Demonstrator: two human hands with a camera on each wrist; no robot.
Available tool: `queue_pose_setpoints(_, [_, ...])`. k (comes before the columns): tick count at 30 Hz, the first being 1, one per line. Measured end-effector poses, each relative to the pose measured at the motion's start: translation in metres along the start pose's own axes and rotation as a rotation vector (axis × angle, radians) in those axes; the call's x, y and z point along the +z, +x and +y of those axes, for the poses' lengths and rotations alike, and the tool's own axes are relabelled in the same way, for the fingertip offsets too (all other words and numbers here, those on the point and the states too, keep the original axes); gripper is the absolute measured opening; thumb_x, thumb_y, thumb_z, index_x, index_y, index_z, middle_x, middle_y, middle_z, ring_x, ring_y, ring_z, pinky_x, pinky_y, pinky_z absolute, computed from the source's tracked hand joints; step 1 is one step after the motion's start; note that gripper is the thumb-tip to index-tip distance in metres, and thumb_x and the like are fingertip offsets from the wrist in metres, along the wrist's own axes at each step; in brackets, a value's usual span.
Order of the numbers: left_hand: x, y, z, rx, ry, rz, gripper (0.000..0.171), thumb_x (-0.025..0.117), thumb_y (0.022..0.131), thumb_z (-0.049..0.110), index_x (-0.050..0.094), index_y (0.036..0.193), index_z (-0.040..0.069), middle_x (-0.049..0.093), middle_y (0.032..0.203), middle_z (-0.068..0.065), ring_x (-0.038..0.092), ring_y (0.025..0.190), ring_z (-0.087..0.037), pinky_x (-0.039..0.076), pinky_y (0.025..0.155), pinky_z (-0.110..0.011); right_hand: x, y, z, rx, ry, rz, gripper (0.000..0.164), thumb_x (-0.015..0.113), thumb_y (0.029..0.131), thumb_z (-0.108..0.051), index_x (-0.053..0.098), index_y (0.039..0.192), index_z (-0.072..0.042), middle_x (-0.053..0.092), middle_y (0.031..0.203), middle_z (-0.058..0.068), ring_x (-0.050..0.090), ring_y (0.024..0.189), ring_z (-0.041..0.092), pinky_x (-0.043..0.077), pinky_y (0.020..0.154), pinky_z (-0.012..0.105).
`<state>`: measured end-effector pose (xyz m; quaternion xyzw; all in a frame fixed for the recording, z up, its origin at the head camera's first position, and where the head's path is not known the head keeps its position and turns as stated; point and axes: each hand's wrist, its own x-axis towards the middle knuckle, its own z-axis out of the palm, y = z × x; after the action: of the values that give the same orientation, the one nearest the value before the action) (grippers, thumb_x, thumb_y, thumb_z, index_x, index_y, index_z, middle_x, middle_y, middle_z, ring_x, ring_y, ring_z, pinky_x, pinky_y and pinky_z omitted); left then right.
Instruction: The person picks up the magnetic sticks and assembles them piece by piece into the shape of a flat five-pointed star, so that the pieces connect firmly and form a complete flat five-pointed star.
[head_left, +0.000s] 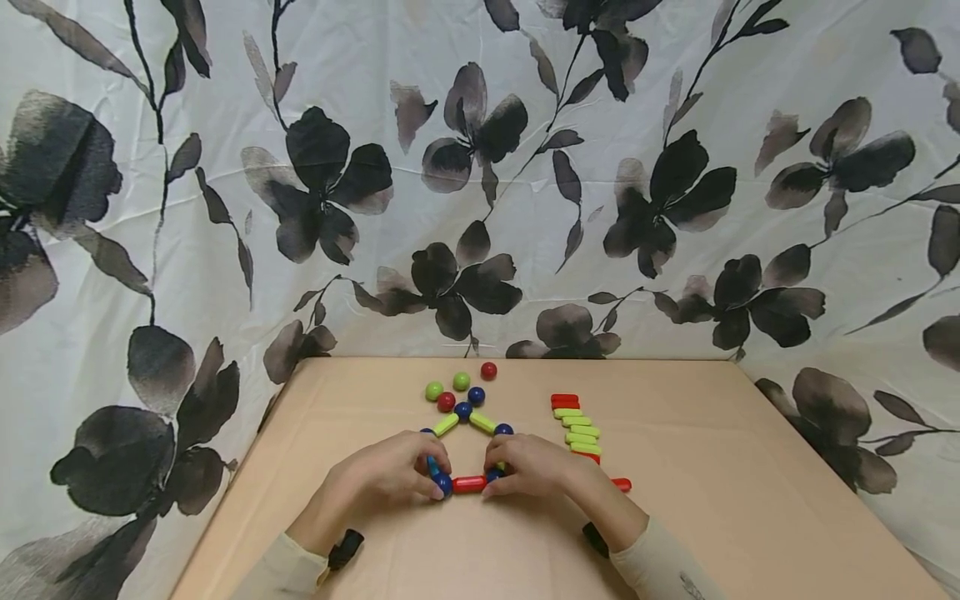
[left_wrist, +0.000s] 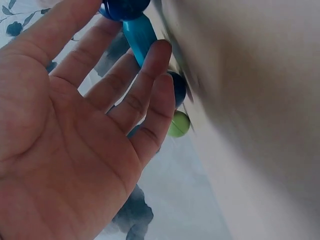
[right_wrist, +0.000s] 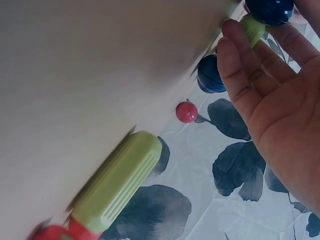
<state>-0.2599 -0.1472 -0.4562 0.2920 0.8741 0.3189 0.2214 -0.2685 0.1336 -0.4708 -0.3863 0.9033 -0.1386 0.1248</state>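
Note:
A six-sided ring of magnetic sticks and blue balls lies in front of me. Its near side is a red stick (head_left: 470,484) between two blue balls. At the near left corner, my left hand (head_left: 390,469) pinches a blue ball (left_wrist: 127,7), which joins a blue stick (left_wrist: 140,35). My right hand (head_left: 534,467) holds the near right blue ball (right_wrist: 270,10) between thumb and fingers, beside a green stick (right_wrist: 252,30) partly covered by them. Two yellow-green sticks, one of them on the left (head_left: 446,425), meet at the far blue ball (head_left: 463,411).
Beyond the ring sit loose balls: green (head_left: 434,390), red (head_left: 489,371) and blue (head_left: 476,396). Several red and green sticks (head_left: 577,422) form a column to the right, one red stick (head_left: 621,484) beside my right forearm. A floral cloth (head_left: 480,208) hangs behind the table (head_left: 712,500).

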Motion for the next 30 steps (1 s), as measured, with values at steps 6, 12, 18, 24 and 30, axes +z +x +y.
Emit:
queue_pose_setpoints(6, [0.001,-0.001,0.001,0.039,0.012,-0.013,0.017,0.086,0.087,0.023,0.077,0.102,0.023,0.067,0.11,0.008,0.062,0.098,-0.022,0.048,0.086,-0.032,0.0,-0.015,0.003,-0.006,0.056,-0.011,0.044,0.071,0.094,-0.056,0.074,0.125,-0.024,0.065,0.132,-0.006,0.061,0.103,0.007,0.053,0.094,0.027])
queue_pose_setpoints(12, [-0.001,-0.003,0.003,0.039,0.01,-0.023,0.019,0.087,0.085,0.02,0.077,0.101,0.021,0.068,0.106,0.006,0.062,0.094,-0.02,0.048,0.085,-0.032,-0.031,-0.06,0.03,0.109,0.174,0.115,0.037,0.079,0.094,-0.032,0.071,0.125,-0.014,0.069,0.125,0.002,0.063,0.095,0.015,0.054,0.082,0.027])
queue_pose_setpoints(18, [-0.004,-0.006,0.002,0.017,-0.002,-0.033,0.02,0.088,0.084,0.018,0.077,0.1,0.022,0.068,0.104,0.007,0.062,0.094,-0.021,0.048,0.085,-0.034,-0.052,-0.111,0.066,0.201,0.215,0.1,0.015,0.083,0.087,-0.011,0.073,0.098,-0.015,0.07,0.094,0.0,0.062,0.085,0.015,0.053,0.073,0.028])
queue_pose_setpoints(24, [-0.003,-0.006,0.002,0.037,-0.012,-0.052,0.022,0.09,0.082,0.016,0.078,0.099,0.021,0.069,0.103,0.006,0.064,0.091,-0.018,0.049,0.084,-0.03,-0.034,-0.13,0.081,0.244,0.235,0.011,0.023,0.088,0.078,-0.004,0.075,0.088,-0.021,0.067,0.082,-0.005,0.057,0.076,0.013,0.049,0.069,0.027])
queue_pose_setpoints(30, [-0.002,-0.003,0.003,0.042,-0.002,-0.061,0.022,0.089,0.082,0.016,0.077,0.1,0.021,0.069,0.104,0.006,0.063,0.091,-0.017,0.049,0.084,-0.03,-0.026,-0.124,0.082,0.272,0.219,0.004,0.022,0.087,0.08,-0.006,0.071,0.084,-0.019,0.061,0.076,-0.007,0.054,0.072,0.012,0.044,0.066,0.026])
